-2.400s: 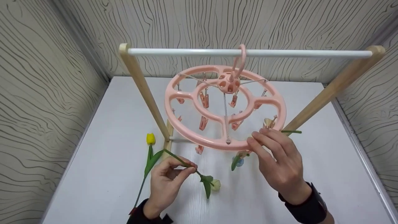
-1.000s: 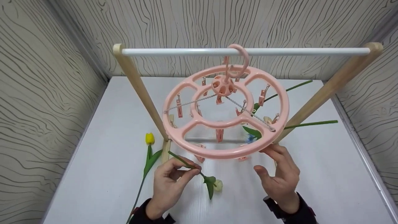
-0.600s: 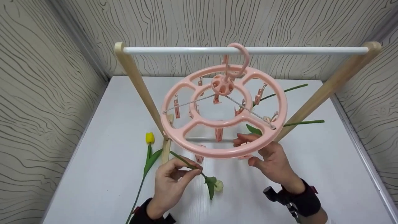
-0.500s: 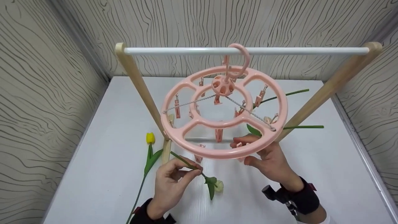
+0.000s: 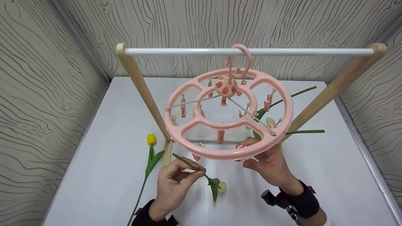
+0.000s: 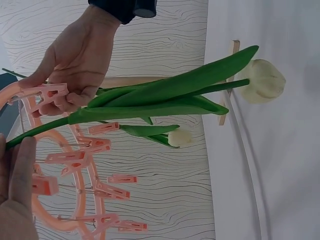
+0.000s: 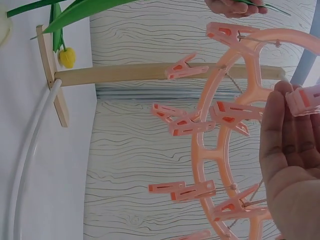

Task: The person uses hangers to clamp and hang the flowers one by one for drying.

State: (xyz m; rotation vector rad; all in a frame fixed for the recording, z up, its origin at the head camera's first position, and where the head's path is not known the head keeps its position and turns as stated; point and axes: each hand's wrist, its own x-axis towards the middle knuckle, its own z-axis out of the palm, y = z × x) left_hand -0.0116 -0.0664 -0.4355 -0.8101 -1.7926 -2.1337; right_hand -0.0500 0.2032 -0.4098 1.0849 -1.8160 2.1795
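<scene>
In my left hand [image 5: 176,182] I pinch the green stem of a white tulip [image 5: 222,187] between thumb and fingers, the bloom pointing down and right. The left wrist view shows its long leaves and white bloom [image 6: 265,81] large. A pink round clip hanger [image 5: 216,153] hangs by its hook from a white rod. Under its near right rim is my right hand [image 5: 273,166], thumb and fingers on either side of a pink clothespin [image 6: 50,93]. The rim partly hides those fingers. In the right wrist view this clothespin [image 7: 305,100] sits at the fingertips.
Green stems [image 5: 304,131] stick out at the hanger's right, with another white tulip [image 6: 180,137] hanging there. A yellow tulip [image 5: 151,139] lies on the white table at left. Wooden posts [image 5: 144,94] hold the white rod [image 5: 188,51]. Several other clothespins [image 5: 221,136] dangle from the rings.
The hanger has turned, bringing the flower stems from the near right toward the far right. My right hand left the rim and came to a clothespin below it. My left hand barely moved.
</scene>
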